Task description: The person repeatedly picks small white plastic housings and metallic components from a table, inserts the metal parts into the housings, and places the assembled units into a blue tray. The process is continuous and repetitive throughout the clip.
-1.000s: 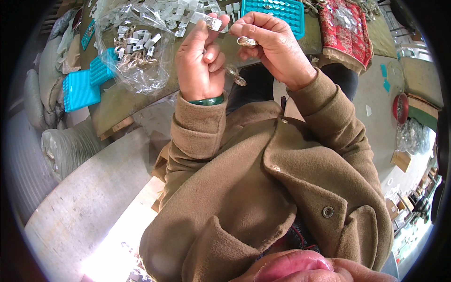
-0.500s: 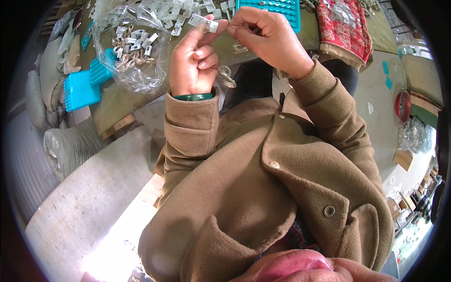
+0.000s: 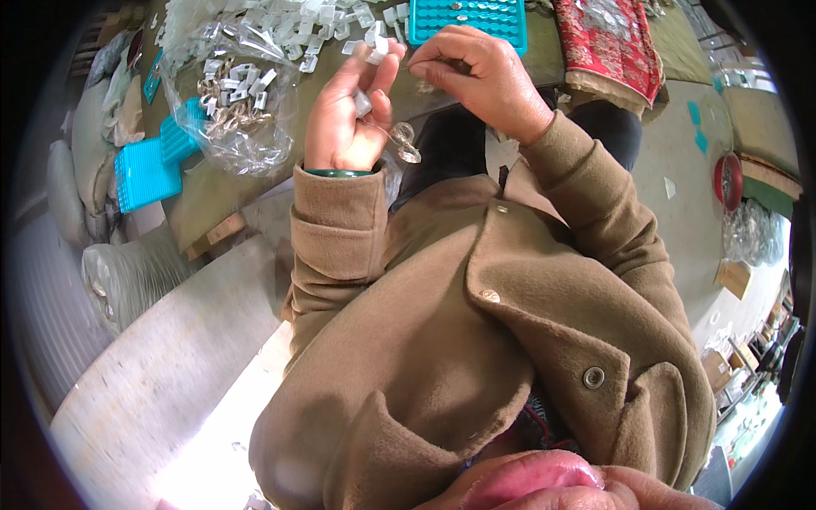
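Observation:
My left hand point(image 3: 340, 123) is raised over the near edge of the table, pinching a small white plastic piece point(image 3: 376, 51) between thumb and fingertips. A second white piece point(image 3: 363, 104) rests against the curled fingers. From this hand a thin strand hangs with a clear, shiny pendant point(image 3: 406, 146) at its end. To the right, my right hand point(image 3: 489, 81) is closed in a pinch, thumb against forefinger. Something small and glinting shows under its fingers, but its kind is hidden. Behind the hands lies a turquoise tray point(image 3: 510, 34) with small shiny bits in its dimples.
A clear plastic bag point(image 3: 276, 127) holds white pieces with beige strands, beside a heap of white plastic pieces point(image 3: 297, 25). Turquoise trays point(image 3: 146, 174) jut past the table's left edge. A red patterned cloth point(image 3: 608, 51) covers the right part.
The white piece at my left fingertips has turned from lying lengthwise to a steeper tilt. My left fingers have loosened, showing a second piece. My two hands are slightly farther apart.

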Available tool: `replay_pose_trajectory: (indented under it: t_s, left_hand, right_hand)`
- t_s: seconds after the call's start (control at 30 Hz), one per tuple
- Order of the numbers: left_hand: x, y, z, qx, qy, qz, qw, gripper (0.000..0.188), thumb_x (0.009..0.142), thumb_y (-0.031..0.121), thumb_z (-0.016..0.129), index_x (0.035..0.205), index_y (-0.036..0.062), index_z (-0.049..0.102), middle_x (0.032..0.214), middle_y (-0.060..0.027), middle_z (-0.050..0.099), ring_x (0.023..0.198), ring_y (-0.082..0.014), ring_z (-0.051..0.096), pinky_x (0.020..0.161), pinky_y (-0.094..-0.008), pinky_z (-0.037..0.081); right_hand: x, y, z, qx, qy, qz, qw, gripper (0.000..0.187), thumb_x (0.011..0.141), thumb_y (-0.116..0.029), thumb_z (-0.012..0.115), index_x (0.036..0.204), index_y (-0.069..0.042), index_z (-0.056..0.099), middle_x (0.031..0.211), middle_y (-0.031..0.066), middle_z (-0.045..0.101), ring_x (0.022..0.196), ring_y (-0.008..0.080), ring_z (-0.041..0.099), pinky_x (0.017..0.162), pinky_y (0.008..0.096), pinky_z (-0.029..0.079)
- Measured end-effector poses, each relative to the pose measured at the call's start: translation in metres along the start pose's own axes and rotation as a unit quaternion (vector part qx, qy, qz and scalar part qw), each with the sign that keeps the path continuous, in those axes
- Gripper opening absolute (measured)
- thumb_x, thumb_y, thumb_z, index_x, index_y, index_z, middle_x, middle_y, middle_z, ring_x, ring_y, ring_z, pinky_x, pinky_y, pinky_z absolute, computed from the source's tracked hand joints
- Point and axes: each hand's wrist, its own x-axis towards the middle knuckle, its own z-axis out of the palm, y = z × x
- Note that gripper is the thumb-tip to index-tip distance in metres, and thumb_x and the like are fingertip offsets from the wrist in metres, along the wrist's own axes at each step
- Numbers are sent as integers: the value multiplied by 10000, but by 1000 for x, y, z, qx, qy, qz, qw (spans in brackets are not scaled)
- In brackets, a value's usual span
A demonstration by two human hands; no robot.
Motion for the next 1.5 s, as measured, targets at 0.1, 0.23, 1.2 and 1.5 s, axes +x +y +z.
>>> replay_pose_trajectory:
  t_s: [0.1, 0.23, 1.2, 1.5]
  left_hand:
    - [-4, -6, 9, 122, 12, 58, 991, 296, 961, 254, 691, 1154, 33, 651, 1152, -119, 712, 965, -128, 720, 586, -155, 541]
    - [-11, -19, 21, 270, 14, 140, 953, 321, 960, 195, 679, 1215, 3, 647, 1106, -106, 724, 1014, -155, 716, 655, -172, 554]
    - [29, -24, -10, 184, -18, 8, 983, 254, 949, 179, 672, 1157, 34, 670, 1135, -121, 726, 1046, -140, 702, 570, -138, 502]
    - [33, -25, -12, 167, -29, -16, 985, 264, 960, 196, 664, 1176, 43, 663, 1139, -111, 727, 1031, -132, 706, 584, -142, 494]
  right_hand:
    - [-2, -4, -4, -35, 73, -42, 996, 199, 914, -103, 708, 1105, -47, 713, 1026, 85, 682, 948, 167, 651, 816, 284, 521]
    - [-5, -14, -11, 20, 85, 26, 996, 163, 913, -99, 699, 1057, -24, 714, 930, 77, 687, 840, 165, 655, 764, 290, 524]
    - [25, 44, -22, -271, 67, 1, 960, 148, 881, -158, 680, 977, -55, 725, 877, 122, 678, 828, 332, 671, 749, 408, 533]
    - [26, 41, -29, -265, 40, 56, 962, 141, 884, -171, 685, 967, -59, 705, 921, 163, 673, 854, 381, 655, 749, 429, 523]
